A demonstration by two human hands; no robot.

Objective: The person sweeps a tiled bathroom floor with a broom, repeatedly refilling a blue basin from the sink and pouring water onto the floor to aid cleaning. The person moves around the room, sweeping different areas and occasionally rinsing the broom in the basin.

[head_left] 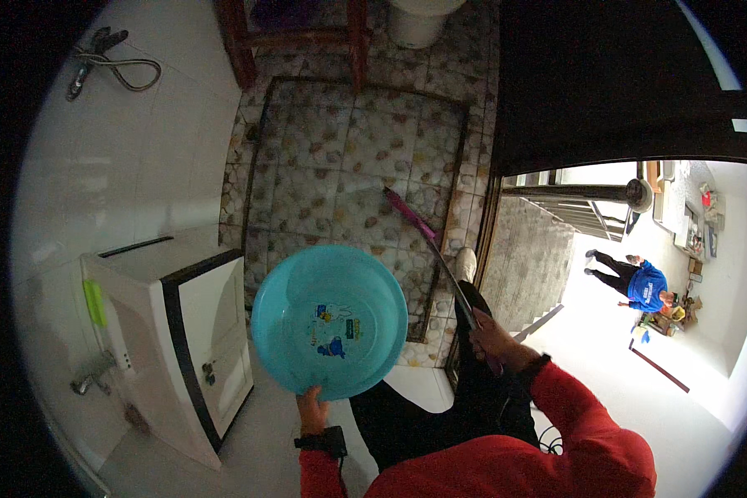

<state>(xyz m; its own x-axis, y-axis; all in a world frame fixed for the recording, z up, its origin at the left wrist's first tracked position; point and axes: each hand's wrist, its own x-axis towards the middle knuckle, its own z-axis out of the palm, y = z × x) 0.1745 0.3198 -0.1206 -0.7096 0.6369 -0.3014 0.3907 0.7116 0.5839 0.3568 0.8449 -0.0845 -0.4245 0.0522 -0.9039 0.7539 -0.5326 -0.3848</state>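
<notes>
My left hand [311, 408] is closed on the near rim of a round turquoise plastic basin [378, 332]. The basin has cartoon prints on its bottom and nothing visible inside, and it is held tilted toward me. My right hand [491, 339] wraps round the grey shaft of a long-handled tool [445, 264]. A narrow purple piece forms the tool's far end, reaching over the pebble-patterned tiles; purple also shows below my hand. Whether it is a brush or a wiper I cannot make out.
A white washstand cabinet [216, 324] with dark edging stands at left; a tap with a hose [100, 62] is on the wall. A brown wooden stand [299, 37] and white bucket-like container [419, 23] are ahead. Past the doorway at right stands a person in blue [646, 286].
</notes>
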